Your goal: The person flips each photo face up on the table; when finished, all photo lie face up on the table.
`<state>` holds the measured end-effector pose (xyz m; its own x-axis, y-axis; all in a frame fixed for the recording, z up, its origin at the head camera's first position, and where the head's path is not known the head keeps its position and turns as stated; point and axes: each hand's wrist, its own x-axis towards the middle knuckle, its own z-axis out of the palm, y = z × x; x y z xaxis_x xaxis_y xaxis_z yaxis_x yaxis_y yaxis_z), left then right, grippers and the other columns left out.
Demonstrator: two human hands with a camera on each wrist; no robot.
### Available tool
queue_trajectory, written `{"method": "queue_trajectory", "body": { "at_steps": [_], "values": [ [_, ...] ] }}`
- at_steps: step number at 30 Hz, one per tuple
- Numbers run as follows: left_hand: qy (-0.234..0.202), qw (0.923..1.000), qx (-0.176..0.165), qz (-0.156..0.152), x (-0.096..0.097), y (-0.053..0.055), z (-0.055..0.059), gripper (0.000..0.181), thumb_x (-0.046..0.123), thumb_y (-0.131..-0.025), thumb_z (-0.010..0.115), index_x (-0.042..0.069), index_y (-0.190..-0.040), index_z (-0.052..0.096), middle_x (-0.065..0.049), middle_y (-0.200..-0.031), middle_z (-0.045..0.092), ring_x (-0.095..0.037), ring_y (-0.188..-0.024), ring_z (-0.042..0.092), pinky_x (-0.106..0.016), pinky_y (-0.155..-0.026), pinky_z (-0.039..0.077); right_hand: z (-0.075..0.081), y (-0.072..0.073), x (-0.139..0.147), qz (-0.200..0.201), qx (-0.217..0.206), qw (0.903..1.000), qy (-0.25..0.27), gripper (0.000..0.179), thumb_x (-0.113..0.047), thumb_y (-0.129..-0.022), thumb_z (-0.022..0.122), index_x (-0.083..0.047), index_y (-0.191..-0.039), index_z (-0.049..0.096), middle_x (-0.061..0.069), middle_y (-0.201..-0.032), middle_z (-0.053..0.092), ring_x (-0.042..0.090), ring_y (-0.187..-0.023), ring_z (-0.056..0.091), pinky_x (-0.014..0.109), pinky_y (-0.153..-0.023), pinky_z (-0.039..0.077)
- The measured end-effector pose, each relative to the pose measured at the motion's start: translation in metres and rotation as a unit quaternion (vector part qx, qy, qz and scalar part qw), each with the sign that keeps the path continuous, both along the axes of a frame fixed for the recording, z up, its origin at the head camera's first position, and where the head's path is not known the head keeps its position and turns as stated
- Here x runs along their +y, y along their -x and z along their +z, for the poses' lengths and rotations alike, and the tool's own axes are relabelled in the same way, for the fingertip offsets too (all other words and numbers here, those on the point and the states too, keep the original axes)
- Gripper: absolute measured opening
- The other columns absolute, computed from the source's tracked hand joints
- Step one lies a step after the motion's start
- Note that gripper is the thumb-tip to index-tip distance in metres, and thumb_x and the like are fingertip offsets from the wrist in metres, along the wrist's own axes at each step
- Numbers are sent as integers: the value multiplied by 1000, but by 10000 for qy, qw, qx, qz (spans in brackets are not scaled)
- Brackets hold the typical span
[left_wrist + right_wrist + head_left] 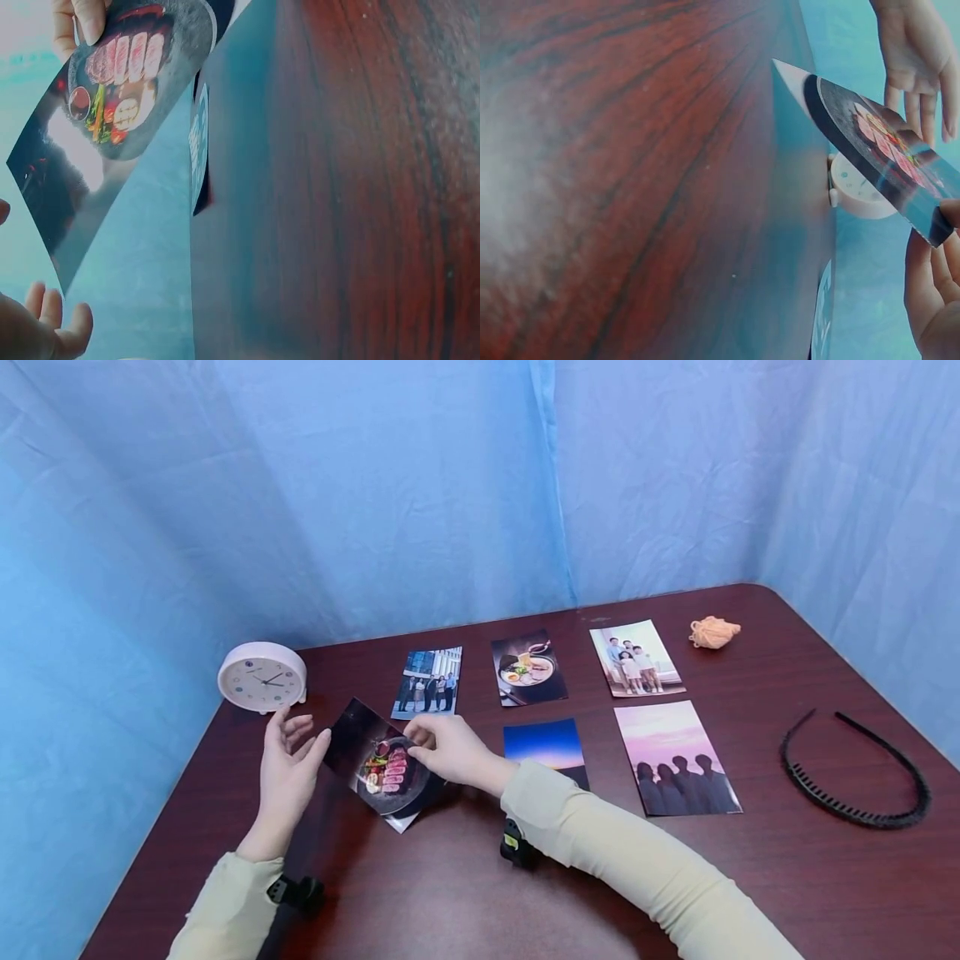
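A photo of sliced meat on a dark plate [384,768] is held up above the table, tilted. My right hand [455,750] pinches it at its right edge between thumb and fingers. A white corner showing below it in the head view cannot be told as a second print or a border. My left hand [291,777] is beside the photo's left edge, fingers apart and loosely bent, gripping nothing. In the left wrist view the left fingertips [52,307] are close to the photo's lower corner. Behind the hands lies a photo of a standing group before buildings [427,683].
A white clock [262,677] stands at the table's back left. Right of the hands lie a ramen photo [529,668], a family photo [637,658], a blue sunset photo [546,747] and a pink silhouette photo [678,760]. Further right are peach yarn [714,632] and a black headband [855,814].
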<state>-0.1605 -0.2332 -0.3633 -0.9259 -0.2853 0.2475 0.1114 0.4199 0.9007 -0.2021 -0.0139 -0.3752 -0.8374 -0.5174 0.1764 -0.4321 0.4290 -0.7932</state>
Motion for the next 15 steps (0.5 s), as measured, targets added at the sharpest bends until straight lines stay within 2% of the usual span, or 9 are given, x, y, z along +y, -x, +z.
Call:
{"method": "queue_trajectory", "body": {
  "at_steps": [1, 3, 6, 10, 12, 15],
  "values": [
    [-53, 10000, -7, 15, 0, 0, 0, 68, 3, -92, 57, 0, -148, 17, -19, -131, 42, -27, -127, 42, -44, -107, 37, -1, 1, 0, -54, 10, 10000, 57, 13, -10, -90, 64, -8, -102, 66, 5, -92, 67, 14, -81, 61, 24, -75, 51],
    [-106, 9999, -91, 25, 0, -1, -2, 68, 3, -92, 56, -1, -147, 16, -21, -133, 40, -30, -130, 39, -43, -107, 37, -3, 1, 0, -168, 4, 9997, 204, 13, -10, -90, 64, -8, -103, 66, 6, -92, 66, 14, -80, 61, 24, -75, 51],
    [-95, 9993, -349, -39, 2, 0, -5, 69, 5, -93, 57, -2, -148, 16, -23, -136, 37, -30, -132, 37, -28, -102, 41, -4, 2, 1, -336, -86, 9986, 398, 15, -11, -90, 63, -8, -105, 65, 6, -94, 66, 14, -81, 60, 25, -76, 51],
    [13, 9973, -693, -246, 6, 0, -8, 70, 9, -94, 56, -3, -148, 13, -25, -138, 36, -33, -132, 38, -24, -97, 40, -4, 1, 1, -532, -149, 9965, 629, 16, -10, -91, 63, -7, -107, 64, 7, -95, 67, 16, -83, 61, 27, -77, 52],
    [31, 9958, -835, -365, 7, 0, -9, 70, 9, -95, 55, -3, -148, 11, -26, -138, 36, -30, -129, 41, -21, -96, 40, -3, 1, 1, -615, -101, 9955, 715, 16, -9, -91, 63, -6, -106, 64, 8, -95, 67, 17, -83, 62, 27, -77, 52],
    [-192, 9933, -975, -596, 9, -1, -10, 71, 5, -94, 54, -3, -149, 9, -25, -135, 39, -13, -115, 51, -12, -87, 43, -4, 1, 1, -744, -7, 9936, 853, 14, -7, -90, 63, -5, -104, 64, 9, -93, 68, 18, -83, 64, 27, -77, 52]
  ]
}}
